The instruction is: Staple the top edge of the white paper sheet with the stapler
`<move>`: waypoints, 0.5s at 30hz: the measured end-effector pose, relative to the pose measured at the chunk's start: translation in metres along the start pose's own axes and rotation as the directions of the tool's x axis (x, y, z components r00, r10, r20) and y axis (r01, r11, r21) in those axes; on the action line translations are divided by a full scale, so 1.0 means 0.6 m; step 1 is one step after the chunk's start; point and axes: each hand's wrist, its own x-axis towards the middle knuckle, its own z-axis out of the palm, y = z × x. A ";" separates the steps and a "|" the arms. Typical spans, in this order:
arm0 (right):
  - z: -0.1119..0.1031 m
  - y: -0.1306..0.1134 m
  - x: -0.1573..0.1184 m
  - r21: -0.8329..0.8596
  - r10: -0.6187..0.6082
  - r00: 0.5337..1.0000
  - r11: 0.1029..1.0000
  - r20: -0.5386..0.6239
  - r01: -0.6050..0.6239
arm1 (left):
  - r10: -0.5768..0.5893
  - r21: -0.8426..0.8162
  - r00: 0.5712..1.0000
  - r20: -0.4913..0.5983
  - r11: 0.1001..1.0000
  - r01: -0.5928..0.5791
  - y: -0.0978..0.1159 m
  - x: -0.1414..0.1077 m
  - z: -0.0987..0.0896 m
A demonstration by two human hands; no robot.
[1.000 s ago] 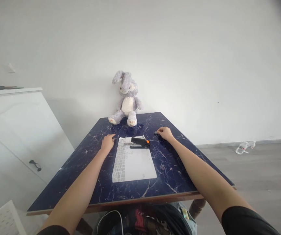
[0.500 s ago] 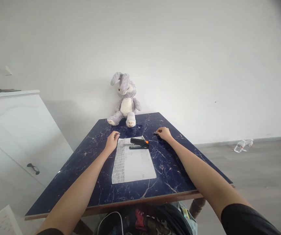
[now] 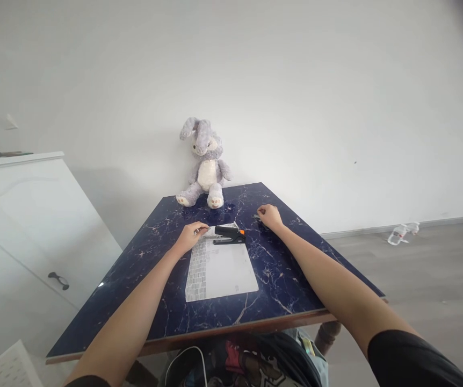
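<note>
A black stapler with an orange part at its right end lies across the top of a printed paper sheet. My left hand is over the sheet's upper left corner, just left of the stapler's front end. Its fingertips are pinched together on something too small to name. To the right of the stapler, my right hand rests low at the tabletop with thumb and fingers closed. A tiny greyish item shows by those fingertips, and I cannot make out its kind.
The dark blue marbled table stands against a white wall. A grey plush rabbit sits at its far edge. On the left is a white cabinet; plastic bottles lie on the floor to the right.
My left hand has moved right, from beside the sheet's corner to over it, close to the stapler's front. My right hand has stayed nearly in place, its fingers slightly shifted.
</note>
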 end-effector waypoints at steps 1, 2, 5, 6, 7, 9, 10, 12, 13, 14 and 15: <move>0.000 -0.009 -0.003 -0.001 -0.041 0.999 0.999 -0.011 0.041 | 0.006 -0.008 1.000 0.001 1.000 -0.006 0.001 0.000 0.000; 0.001 -0.019 -0.006 0.002 -0.100 0.995 0.995 -0.019 0.100 | 0.014 -0.021 1.000 0.003 1.000 -0.014 0.001 -0.001 0.000; 0.011 -0.043 -0.017 0.042 -0.327 0.945 0.944 -0.003 0.327 | 0.034 -0.067 0.999 -0.008 0.997 -0.035 -0.004 -0.001 0.002; 0.015 -0.049 -0.021 0.065 -0.390 0.921 0.919 0.018 0.388 | 0.039 -0.076 0.999 -0.013 0.996 -0.040 -0.007 -0.001 0.003; 0.020 -0.053 -0.024 0.089 -0.434 0.900 0.899 0.043 0.429 | 0.041 -0.082 0.999 -0.019 0.996 -0.042 -0.009 -0.001 0.004; 0.028 -0.056 -0.028 0.131 -0.478 0.873 0.876 0.099 0.465 | 0.039 -0.090 0.999 -0.024 0.995 -0.041 -0.012 -0.001 0.006; 0.030 -0.057 -0.029 0.144 -0.491 0.863 0.869 0.118 0.474 | 0.034 -0.097 0.999 -0.027 0.995 -0.037 -0.012 -0.001 0.007; 0.031 -0.056 -0.029 0.163 -0.507 0.852 0.859 0.134 0.486 | 0.032 -0.120 0.999 -0.036 0.992 -0.036 -0.010 0.000 0.010; 0.030 -0.056 -0.028 0.171 -0.512 0.848 0.856 0.137 0.488 | 0.039 -0.136 0.999 -0.038 0.990 -0.044 -0.008 0.000 0.012; 0.029 -0.056 -0.028 0.178 -0.513 0.847 0.854 0.139 0.489 | 0.047 -0.155 0.998 -0.042 0.987 -0.053 -0.006 0.001 0.014; 0.028 -0.055 -0.027 0.184 -0.515 0.845 0.853 0.143 0.489 | 0.052 -0.177 0.997 -0.048 0.982 -0.059 -0.004 0.001 0.016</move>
